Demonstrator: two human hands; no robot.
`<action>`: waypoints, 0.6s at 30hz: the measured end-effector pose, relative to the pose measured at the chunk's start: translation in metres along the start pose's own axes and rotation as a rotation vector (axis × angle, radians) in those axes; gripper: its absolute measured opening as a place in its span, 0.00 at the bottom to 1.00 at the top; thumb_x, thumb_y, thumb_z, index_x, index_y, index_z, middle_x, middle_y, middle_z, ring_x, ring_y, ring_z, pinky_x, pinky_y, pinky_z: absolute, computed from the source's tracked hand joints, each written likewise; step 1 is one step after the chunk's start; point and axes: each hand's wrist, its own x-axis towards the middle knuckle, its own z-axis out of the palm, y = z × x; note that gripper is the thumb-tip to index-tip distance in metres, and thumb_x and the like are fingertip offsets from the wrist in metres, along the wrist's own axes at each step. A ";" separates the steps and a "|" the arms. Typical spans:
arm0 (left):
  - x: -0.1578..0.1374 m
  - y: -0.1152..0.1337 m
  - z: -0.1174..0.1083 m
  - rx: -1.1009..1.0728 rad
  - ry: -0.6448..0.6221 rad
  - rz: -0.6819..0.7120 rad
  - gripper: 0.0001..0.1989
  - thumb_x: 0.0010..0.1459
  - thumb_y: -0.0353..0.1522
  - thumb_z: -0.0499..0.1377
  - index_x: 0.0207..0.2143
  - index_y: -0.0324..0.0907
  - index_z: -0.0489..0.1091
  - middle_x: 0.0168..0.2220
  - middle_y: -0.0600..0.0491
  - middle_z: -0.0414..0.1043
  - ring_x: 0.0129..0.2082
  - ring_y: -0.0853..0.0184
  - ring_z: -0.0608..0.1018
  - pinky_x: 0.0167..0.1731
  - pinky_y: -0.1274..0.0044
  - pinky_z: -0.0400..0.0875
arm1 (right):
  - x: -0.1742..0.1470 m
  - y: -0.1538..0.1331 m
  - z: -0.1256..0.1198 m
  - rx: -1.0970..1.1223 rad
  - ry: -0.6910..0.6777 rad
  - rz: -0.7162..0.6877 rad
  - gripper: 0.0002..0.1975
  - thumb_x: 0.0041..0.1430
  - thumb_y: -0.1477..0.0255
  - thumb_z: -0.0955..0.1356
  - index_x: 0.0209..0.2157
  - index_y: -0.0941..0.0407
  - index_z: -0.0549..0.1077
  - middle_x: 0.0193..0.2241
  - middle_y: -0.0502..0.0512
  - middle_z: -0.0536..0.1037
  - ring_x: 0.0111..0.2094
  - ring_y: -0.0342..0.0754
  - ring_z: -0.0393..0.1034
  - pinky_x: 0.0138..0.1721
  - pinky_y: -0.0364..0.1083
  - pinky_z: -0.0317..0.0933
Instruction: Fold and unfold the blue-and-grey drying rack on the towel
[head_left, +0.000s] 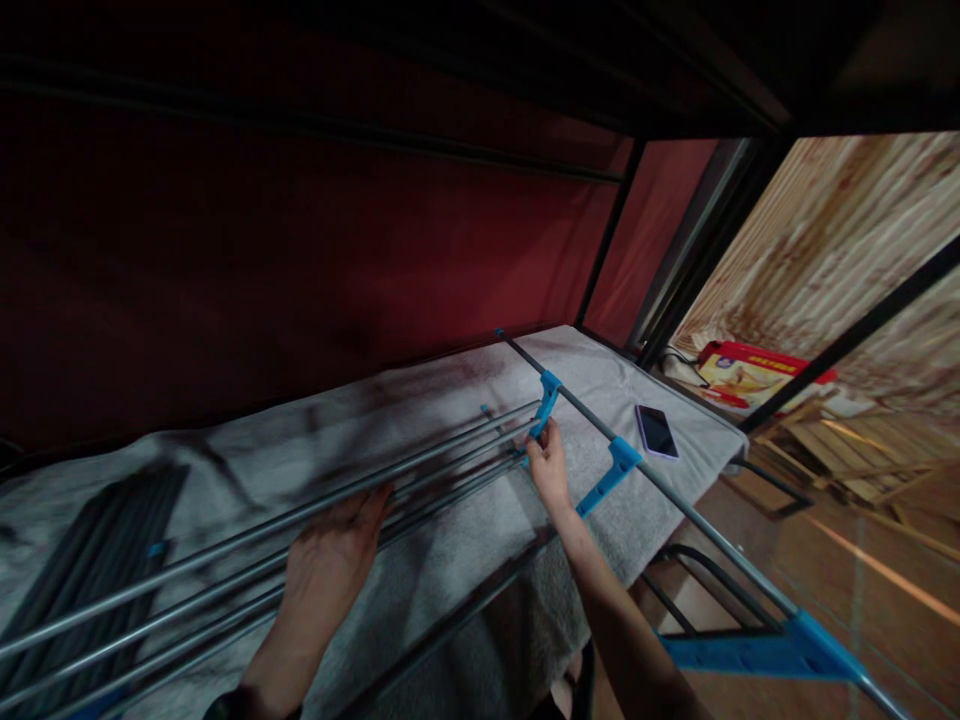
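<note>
Several long grey metal tubes (225, 546) run side by side from the lower left towards the middle of the bed. My left hand (334, 550) is closed over them, its fingertips partly hidden. At their far ends my right hand (549, 465) pinches a blue plastic bracket (550, 392), where the top tubes meet it. That bracket sits on a long crosswise metal tube (585, 411), which also carries a second blue bracket (616, 466) beside my right wrist. Nearer me, a larger blue plastic piece (795, 650) is fitted on the same crosswise tube.
A pile of dark tubes (90, 560) lies at the left on the grey bed cover (450, 600). A phone (657, 432) rests at the right. Black bed-frame posts (611, 235) stand behind. A red and yellow box (757, 375) and wooden slats (870, 455) are beyond the bed.
</note>
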 end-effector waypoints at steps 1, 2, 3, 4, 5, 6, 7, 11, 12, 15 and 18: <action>0.000 0.000 0.000 0.007 0.003 -0.002 0.19 0.72 0.35 0.48 0.52 0.43 0.77 0.34 0.48 0.81 0.30 0.59 0.81 0.29 0.72 0.67 | 0.001 -0.002 0.000 0.005 -0.002 0.001 0.24 0.60 0.68 0.65 0.59 0.51 0.68 0.50 0.57 0.78 0.53 0.53 0.72 0.55 0.53 0.68; -0.001 0.000 0.001 0.010 0.003 -0.004 0.18 0.72 0.35 0.49 0.52 0.43 0.77 0.34 0.48 0.81 0.30 0.59 0.81 0.29 0.72 0.67 | 0.002 -0.004 0.000 0.007 -0.001 0.005 0.24 0.60 0.68 0.65 0.59 0.51 0.68 0.50 0.57 0.78 0.52 0.52 0.72 0.54 0.53 0.69; -0.002 -0.001 0.002 0.010 0.001 -0.007 0.18 0.72 0.35 0.49 0.52 0.43 0.77 0.34 0.48 0.80 0.31 0.59 0.81 0.29 0.72 0.67 | 0.003 -0.005 0.000 0.006 0.002 0.009 0.24 0.60 0.68 0.65 0.59 0.52 0.68 0.49 0.57 0.78 0.52 0.52 0.72 0.54 0.52 0.69; -0.003 -0.001 0.003 0.008 -0.005 -0.012 0.18 0.72 0.35 0.49 0.52 0.43 0.77 0.33 0.48 0.80 0.31 0.59 0.81 0.30 0.72 0.67 | 0.003 -0.006 0.000 0.000 0.000 0.009 0.24 0.61 0.68 0.65 0.58 0.52 0.68 0.49 0.57 0.78 0.51 0.52 0.72 0.53 0.52 0.69; -0.003 -0.002 0.004 0.006 -0.010 -0.020 0.18 0.72 0.35 0.49 0.52 0.43 0.78 0.33 0.48 0.80 0.31 0.59 0.81 0.30 0.72 0.67 | 0.003 -0.007 0.000 -0.009 -0.003 0.006 0.23 0.61 0.68 0.65 0.58 0.52 0.69 0.48 0.57 0.78 0.51 0.52 0.72 0.52 0.51 0.69; -0.004 -0.004 0.004 0.004 -0.015 -0.028 0.19 0.72 0.35 0.49 0.52 0.43 0.78 0.33 0.48 0.80 0.31 0.60 0.81 0.30 0.73 0.67 | 0.003 -0.008 0.000 -0.020 -0.009 0.003 0.23 0.61 0.68 0.65 0.58 0.52 0.69 0.47 0.56 0.78 0.50 0.52 0.72 0.51 0.51 0.70; -0.004 -0.005 0.004 0.004 -0.018 -0.035 0.19 0.72 0.35 0.49 0.52 0.43 0.78 0.33 0.48 0.80 0.31 0.60 0.81 0.30 0.73 0.67 | 0.002 -0.008 0.000 -0.031 -0.016 0.001 0.22 0.61 0.68 0.65 0.57 0.52 0.70 0.46 0.56 0.78 0.50 0.52 0.73 0.51 0.50 0.70; -0.005 -0.008 0.000 -0.005 -0.043 -0.037 0.21 0.73 0.35 0.46 0.53 0.42 0.77 0.32 0.47 0.80 0.31 0.59 0.81 0.29 0.73 0.68 | 0.001 -0.009 0.002 -0.064 -0.027 0.011 0.21 0.61 0.68 0.65 0.56 0.53 0.70 0.46 0.57 0.79 0.49 0.52 0.73 0.53 0.51 0.68; -0.004 -0.008 -0.001 -0.016 -0.057 -0.036 0.21 0.72 0.34 0.45 0.54 0.43 0.77 0.33 0.47 0.80 0.31 0.59 0.81 0.29 0.72 0.68 | 0.000 -0.010 0.003 -0.070 -0.024 0.015 0.21 0.61 0.68 0.65 0.56 0.54 0.70 0.47 0.57 0.79 0.50 0.53 0.73 0.55 0.52 0.67; -0.003 -0.006 -0.004 -0.035 -0.089 -0.054 0.22 0.72 0.33 0.45 0.53 0.43 0.77 0.34 0.47 0.81 0.31 0.59 0.81 0.29 0.72 0.68 | 0.000 -0.010 0.004 -0.083 -0.018 0.026 0.22 0.61 0.67 0.64 0.57 0.54 0.70 0.50 0.58 0.78 0.52 0.53 0.73 0.59 0.54 0.65; -0.002 -0.004 -0.005 -0.042 -0.087 -0.065 0.22 0.71 0.34 0.45 0.53 0.43 0.77 0.33 0.47 0.81 0.32 0.58 0.82 0.29 0.72 0.69 | -0.001 -0.011 0.005 -0.072 -0.028 0.040 0.24 0.61 0.67 0.65 0.58 0.53 0.69 0.53 0.58 0.78 0.54 0.54 0.73 0.60 0.54 0.64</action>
